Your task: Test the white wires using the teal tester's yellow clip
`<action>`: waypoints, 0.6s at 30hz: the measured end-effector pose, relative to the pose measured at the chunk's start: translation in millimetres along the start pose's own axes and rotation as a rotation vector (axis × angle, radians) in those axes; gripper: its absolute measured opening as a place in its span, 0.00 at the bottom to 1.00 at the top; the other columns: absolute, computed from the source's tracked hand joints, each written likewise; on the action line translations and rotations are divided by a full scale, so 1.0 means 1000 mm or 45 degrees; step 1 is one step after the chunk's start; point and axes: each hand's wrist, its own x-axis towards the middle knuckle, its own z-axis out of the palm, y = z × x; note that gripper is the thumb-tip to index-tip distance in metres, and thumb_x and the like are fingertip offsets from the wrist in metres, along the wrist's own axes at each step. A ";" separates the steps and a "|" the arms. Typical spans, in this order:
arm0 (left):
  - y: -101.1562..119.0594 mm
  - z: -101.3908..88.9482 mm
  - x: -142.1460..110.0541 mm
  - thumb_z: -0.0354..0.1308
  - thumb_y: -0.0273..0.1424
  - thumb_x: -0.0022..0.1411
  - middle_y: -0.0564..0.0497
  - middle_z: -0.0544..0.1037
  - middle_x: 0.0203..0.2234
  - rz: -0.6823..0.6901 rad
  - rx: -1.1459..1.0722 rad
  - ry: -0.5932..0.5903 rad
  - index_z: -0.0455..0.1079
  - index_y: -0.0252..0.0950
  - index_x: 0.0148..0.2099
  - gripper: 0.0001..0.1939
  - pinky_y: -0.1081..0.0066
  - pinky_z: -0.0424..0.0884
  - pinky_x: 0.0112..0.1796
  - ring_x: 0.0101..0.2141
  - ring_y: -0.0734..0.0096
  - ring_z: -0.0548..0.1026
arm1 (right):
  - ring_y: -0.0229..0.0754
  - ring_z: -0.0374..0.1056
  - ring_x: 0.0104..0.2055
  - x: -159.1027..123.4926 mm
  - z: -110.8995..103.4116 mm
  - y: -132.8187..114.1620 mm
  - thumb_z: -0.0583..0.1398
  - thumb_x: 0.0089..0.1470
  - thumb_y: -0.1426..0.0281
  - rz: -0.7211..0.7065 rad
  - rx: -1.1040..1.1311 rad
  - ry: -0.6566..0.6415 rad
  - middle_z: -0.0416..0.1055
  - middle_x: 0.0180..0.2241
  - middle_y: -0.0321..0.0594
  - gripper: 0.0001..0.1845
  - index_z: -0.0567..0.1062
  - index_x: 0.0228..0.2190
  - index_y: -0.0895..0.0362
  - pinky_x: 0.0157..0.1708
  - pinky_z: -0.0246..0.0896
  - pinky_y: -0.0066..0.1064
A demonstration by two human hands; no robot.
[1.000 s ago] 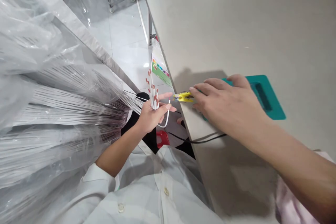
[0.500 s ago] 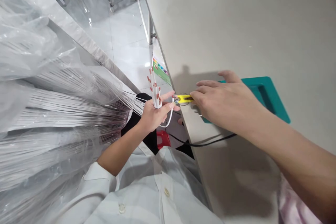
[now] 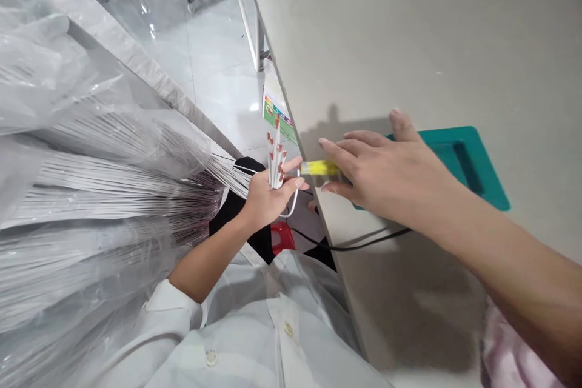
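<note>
My left hand (image 3: 266, 197) is closed round a bundle of thin white wires with red tips (image 3: 275, 154), held upright just off the table's left edge. One white wire loops from that hand toward a small yellow clip (image 3: 318, 168). My right hand (image 3: 386, 173) rests on the beige table (image 3: 409, 42) with fingers stretched out, its lower fingers pinching the yellow clip at the edge. Under the right hand lies a teal tray (image 3: 464, 167).
Clear plastic bags full of white wires (image 3: 100, 194) pile up on the left. A black cable (image 3: 359, 245) runs over the table edge to a red part (image 3: 282, 236). A coloured label (image 3: 275, 118) hangs below the edge. Shiny floor and metal frames lie beyond.
The right hand slid slightly left along the edge with the yellow clip and its fingers spread more. The left hand tightened the wire bundle, whose tips now stand closer together.
</note>
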 end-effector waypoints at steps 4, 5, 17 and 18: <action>0.003 -0.002 -0.002 0.59 0.34 0.54 0.48 0.80 0.27 -0.004 0.002 0.007 0.70 0.34 0.53 0.24 0.74 0.61 0.23 0.18 0.79 0.64 | 0.54 0.68 0.39 -0.003 0.004 0.001 0.59 0.49 0.52 -0.025 -0.064 0.004 0.75 0.30 0.44 0.24 0.73 0.44 0.52 0.56 0.33 0.63; 0.003 -0.003 -0.002 0.59 0.34 0.54 0.48 0.80 0.27 -0.005 0.002 0.009 0.70 0.34 0.53 0.24 0.74 0.60 0.22 0.18 0.79 0.63 | 0.54 0.68 0.39 -0.003 0.004 0.001 0.59 0.49 0.53 -0.040 -0.094 -0.002 0.75 0.30 0.43 0.23 0.72 0.44 0.51 0.56 0.33 0.63; 0.006 -0.017 -0.022 0.61 0.36 0.52 0.52 0.78 0.24 0.023 -0.235 0.003 0.66 0.34 0.41 0.16 0.77 0.52 0.15 0.12 0.85 0.57 | 0.45 0.72 0.35 -0.020 0.001 -0.049 0.61 0.51 0.72 -0.083 0.033 0.427 0.77 0.34 0.41 0.12 0.76 0.39 0.51 0.31 0.67 0.35; 0.007 -0.019 -0.024 0.61 0.37 0.52 0.52 0.78 0.23 0.034 -0.260 -0.023 0.65 0.34 0.38 0.14 0.77 0.52 0.15 0.12 0.86 0.57 | 0.43 0.72 0.35 -0.023 0.006 -0.057 0.60 0.52 0.74 -0.050 0.148 0.447 0.76 0.34 0.42 0.11 0.76 0.38 0.52 0.33 0.68 0.35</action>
